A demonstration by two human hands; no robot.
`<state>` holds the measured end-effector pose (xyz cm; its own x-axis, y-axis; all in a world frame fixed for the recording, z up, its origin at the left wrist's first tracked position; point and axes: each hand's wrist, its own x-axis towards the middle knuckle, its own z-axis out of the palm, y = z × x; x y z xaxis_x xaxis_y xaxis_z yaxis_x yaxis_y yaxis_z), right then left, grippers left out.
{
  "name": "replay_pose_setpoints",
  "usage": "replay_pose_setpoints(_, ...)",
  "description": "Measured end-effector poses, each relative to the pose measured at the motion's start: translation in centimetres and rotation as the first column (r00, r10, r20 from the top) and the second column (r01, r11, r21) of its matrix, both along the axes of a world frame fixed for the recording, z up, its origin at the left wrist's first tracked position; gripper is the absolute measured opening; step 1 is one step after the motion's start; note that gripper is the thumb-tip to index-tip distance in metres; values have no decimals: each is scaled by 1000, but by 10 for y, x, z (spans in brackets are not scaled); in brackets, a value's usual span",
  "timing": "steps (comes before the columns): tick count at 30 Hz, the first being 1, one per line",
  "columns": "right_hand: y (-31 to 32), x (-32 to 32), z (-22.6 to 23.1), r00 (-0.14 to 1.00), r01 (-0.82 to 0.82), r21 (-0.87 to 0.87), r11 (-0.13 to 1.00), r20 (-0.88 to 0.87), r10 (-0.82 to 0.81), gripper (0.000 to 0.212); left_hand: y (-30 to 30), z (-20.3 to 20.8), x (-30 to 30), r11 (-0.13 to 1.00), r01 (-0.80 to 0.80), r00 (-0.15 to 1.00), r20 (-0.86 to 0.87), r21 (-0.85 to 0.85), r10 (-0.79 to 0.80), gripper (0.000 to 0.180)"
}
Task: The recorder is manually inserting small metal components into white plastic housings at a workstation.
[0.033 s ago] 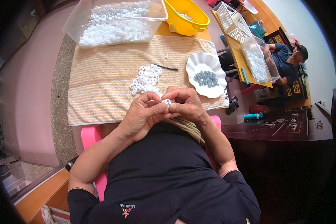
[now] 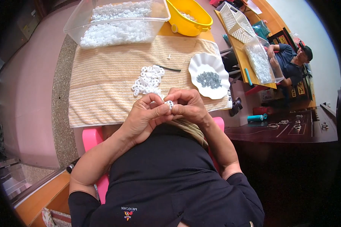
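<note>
Head view: how do my hands stand?

"Both pinched nearly closed, from where I'm watching. My left hand (image 2: 146,109) has a small white piece (image 2: 169,104) with dark spots between thumb and fingers, and my right hand (image 2: 191,106) grips that same piece from the right."

"And where is it?"

"In front of my torso, above the near part of the striped towel (image 2: 102,94). I see a loose white pile (image 2: 148,79) just beyond, with a thin black stick (image 2: 170,69) at its far right edge."

"Anything right of that?"

"A white scalloped plate (image 2: 212,62) bearing small grey bits (image 2: 209,80)."

"Farther off?"

"Far left, a clear bin (image 2: 77,22) of white pieces, with a yellow tub (image 2: 193,31) to its right. Well apart, far right, I see a person (image 2: 288,60) in a dark cap."
</note>
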<state>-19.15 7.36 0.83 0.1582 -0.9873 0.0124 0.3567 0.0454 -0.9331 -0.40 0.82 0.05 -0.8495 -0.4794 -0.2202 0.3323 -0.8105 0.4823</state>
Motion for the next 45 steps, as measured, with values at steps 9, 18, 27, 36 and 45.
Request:
replay_pose_setpoints(9, 1, -4, 4, 984, -15, -125, 992, -176, -7, 25, 2, 1, 0, 997, 34, 999, -11, -74, -35, 10)
replay_pose_setpoints(18, 2, 2, 7, 997, 45, 90, 995, -59, -39, 20, -1, -5, -3, 998, 22, 1000, 15, -63, -21, 9)
replay_pose_setpoints(27, -19, -26, 22, 893, 244, -4, 970, -388, -226, 11, -2, -2, -2, 999, -26, 996, 90, -42, 29, 12)
replay_pose_setpoints(36, -126, -125, 93, 533, 624, -364, 691, -449, -717, 20, 0, 2, -2, 998, 3, 990, 141, -70, 7, 9)
replay_pose_setpoints(45, -128, -116, 61, 556, 489, -269, 830, -637, -534, 29, -4, 0, 0, 995, -59, 989, 128, -82, 70, 9)
